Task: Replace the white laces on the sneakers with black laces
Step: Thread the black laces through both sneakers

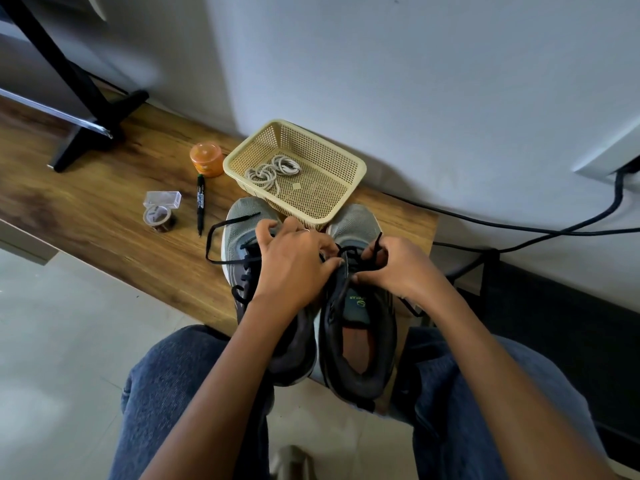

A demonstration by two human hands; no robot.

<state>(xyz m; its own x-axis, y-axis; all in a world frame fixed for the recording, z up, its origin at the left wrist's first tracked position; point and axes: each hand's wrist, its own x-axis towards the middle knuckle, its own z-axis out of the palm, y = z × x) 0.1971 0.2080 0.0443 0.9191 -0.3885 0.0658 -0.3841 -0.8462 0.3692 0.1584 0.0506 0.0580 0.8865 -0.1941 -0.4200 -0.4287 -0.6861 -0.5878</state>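
Both sneakers are parked side by side on the desk [104,216], and the black lace [375,245] on the right sneaker [360,327] is pinched by the right hand [401,268]. The left hand [294,268] is laid over the left sneaker [242,237], fingers curled at the eyelets, though what's gripped can't be made out. The white laces [273,171] are coiled up in the basket [346,161].

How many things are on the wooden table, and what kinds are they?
Sneakers: 2, left sneaker, right sneaker
Basket: 1
Coiled white laces in it: 2
Orange jar: 1
Black marker: 1
Tape roll: 1
Clear box: 1
Total: 9
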